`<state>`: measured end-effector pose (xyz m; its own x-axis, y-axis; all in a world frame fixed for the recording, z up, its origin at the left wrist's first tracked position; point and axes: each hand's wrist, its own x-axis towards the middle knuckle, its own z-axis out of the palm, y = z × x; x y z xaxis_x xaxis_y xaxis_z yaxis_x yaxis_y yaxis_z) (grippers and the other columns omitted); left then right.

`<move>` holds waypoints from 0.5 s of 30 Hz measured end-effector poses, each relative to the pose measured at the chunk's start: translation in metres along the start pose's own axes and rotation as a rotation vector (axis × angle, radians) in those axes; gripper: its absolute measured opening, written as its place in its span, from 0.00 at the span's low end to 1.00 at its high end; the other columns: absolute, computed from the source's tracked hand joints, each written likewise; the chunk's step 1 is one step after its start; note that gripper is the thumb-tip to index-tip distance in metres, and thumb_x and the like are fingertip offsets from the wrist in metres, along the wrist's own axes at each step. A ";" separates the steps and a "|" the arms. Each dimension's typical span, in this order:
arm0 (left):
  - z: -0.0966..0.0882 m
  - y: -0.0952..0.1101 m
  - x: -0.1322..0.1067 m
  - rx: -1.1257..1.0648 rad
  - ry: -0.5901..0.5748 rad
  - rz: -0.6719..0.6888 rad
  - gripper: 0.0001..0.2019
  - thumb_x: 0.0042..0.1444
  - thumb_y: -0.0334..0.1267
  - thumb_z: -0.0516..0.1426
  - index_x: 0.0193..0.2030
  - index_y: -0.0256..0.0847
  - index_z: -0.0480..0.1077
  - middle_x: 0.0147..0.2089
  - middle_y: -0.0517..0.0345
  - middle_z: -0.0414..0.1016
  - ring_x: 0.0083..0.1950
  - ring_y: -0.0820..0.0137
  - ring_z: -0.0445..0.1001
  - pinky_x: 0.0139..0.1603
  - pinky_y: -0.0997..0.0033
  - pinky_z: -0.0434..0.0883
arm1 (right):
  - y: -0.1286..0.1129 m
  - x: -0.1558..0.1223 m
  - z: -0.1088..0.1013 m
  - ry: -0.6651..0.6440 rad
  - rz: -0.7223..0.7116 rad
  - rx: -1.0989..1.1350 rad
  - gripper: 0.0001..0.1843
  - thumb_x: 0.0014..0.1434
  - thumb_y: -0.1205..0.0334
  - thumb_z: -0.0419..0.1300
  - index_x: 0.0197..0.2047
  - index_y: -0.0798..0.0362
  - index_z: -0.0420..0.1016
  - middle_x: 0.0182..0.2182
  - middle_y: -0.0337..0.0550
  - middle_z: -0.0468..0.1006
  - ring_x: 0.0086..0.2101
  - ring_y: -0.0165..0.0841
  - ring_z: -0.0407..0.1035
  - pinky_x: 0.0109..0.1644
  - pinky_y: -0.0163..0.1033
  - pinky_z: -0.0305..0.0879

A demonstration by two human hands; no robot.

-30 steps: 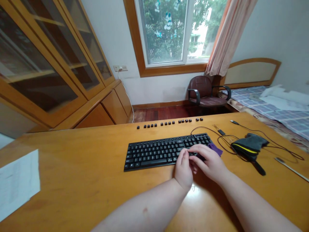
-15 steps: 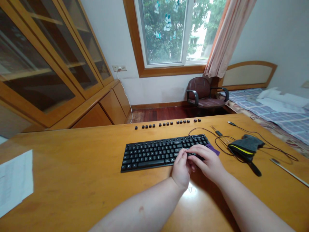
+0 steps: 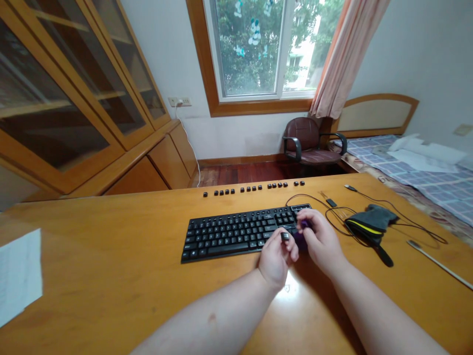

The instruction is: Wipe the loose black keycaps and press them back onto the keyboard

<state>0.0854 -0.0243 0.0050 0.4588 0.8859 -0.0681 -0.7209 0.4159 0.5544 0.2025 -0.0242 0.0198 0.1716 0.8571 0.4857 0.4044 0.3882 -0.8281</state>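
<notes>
in the head view, the left hand (image 3: 275,261) pinches a black keycap (image 3: 285,236) at its fingertips, over the near right part of the keyboard (image 3: 225,234), which lies on the table (image 3: 111,271). the right hand (image 3: 322,241), just beside, has its fingers curled around a purple cloth (image 3: 301,241). loose keycaps (image 3: 253,188) line the table's far edge.
</notes>
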 end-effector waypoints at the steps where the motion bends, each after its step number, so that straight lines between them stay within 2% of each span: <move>1: 0.001 0.001 0.000 -0.020 -0.001 -0.009 0.12 0.52 0.41 0.53 0.25 0.39 0.53 0.21 0.66 0.54 0.19 0.79 0.57 0.22 0.76 0.53 | 0.001 0.000 0.001 0.021 0.052 0.033 0.11 0.56 0.68 0.51 0.43 0.50 0.66 0.40 0.47 0.72 0.40 0.35 0.71 0.46 0.46 0.67; 4: 0.000 0.003 -0.002 -0.069 -0.004 -0.031 0.12 0.52 0.41 0.52 0.25 0.40 0.52 0.21 0.66 0.52 0.19 0.79 0.56 0.23 0.75 0.53 | -0.002 0.001 0.003 0.056 0.137 0.123 0.13 0.59 0.64 0.51 0.48 0.50 0.65 0.44 0.48 0.73 0.43 0.36 0.71 0.49 0.47 0.66; 7: 0.001 0.005 -0.002 -0.081 -0.004 -0.037 0.13 0.52 0.41 0.52 0.25 0.40 0.52 0.21 0.66 0.51 0.20 0.79 0.55 0.24 0.75 0.53 | -0.006 0.001 0.000 0.043 0.076 0.020 0.09 0.59 0.61 0.53 0.40 0.50 0.72 0.46 0.47 0.73 0.46 0.37 0.69 0.52 0.48 0.63; 9: 0.001 0.005 -0.003 -0.070 0.001 -0.039 0.14 0.52 0.41 0.53 0.24 0.40 0.51 0.21 0.66 0.51 0.20 0.79 0.55 0.24 0.75 0.53 | -0.007 0.001 -0.002 0.040 0.008 -0.091 0.08 0.58 0.61 0.55 0.36 0.49 0.76 0.43 0.46 0.73 0.46 0.37 0.68 0.52 0.48 0.62; 11: 0.003 0.005 -0.003 -0.061 0.003 -0.040 0.14 0.51 0.42 0.53 0.24 0.40 0.51 0.21 0.66 0.51 0.20 0.79 0.55 0.24 0.75 0.53 | -0.007 0.000 -0.003 0.058 0.002 -0.123 0.08 0.56 0.61 0.57 0.37 0.48 0.77 0.39 0.45 0.74 0.42 0.36 0.69 0.48 0.46 0.65; 13: 0.003 0.005 -0.003 -0.053 0.005 -0.037 0.14 0.51 0.42 0.54 0.24 0.40 0.51 0.21 0.66 0.51 0.20 0.79 0.55 0.24 0.75 0.53 | -0.005 -0.002 -0.003 0.098 0.083 -0.058 0.10 0.53 0.61 0.60 0.41 0.49 0.75 0.33 0.43 0.74 0.34 0.35 0.70 0.40 0.43 0.68; 15: 0.004 0.004 -0.002 -0.050 0.010 -0.030 0.13 0.51 0.41 0.54 0.25 0.40 0.52 0.21 0.66 0.52 0.20 0.79 0.55 0.24 0.75 0.53 | -0.005 -0.003 -0.002 0.132 0.159 -0.001 0.11 0.50 0.60 0.63 0.39 0.51 0.75 0.30 0.42 0.75 0.30 0.34 0.70 0.36 0.41 0.69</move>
<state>0.0830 -0.0254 0.0106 0.4757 0.8748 -0.0920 -0.7320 0.4517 0.5101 0.2017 -0.0296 0.0228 0.3490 0.8559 0.3816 0.3636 0.2516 -0.8969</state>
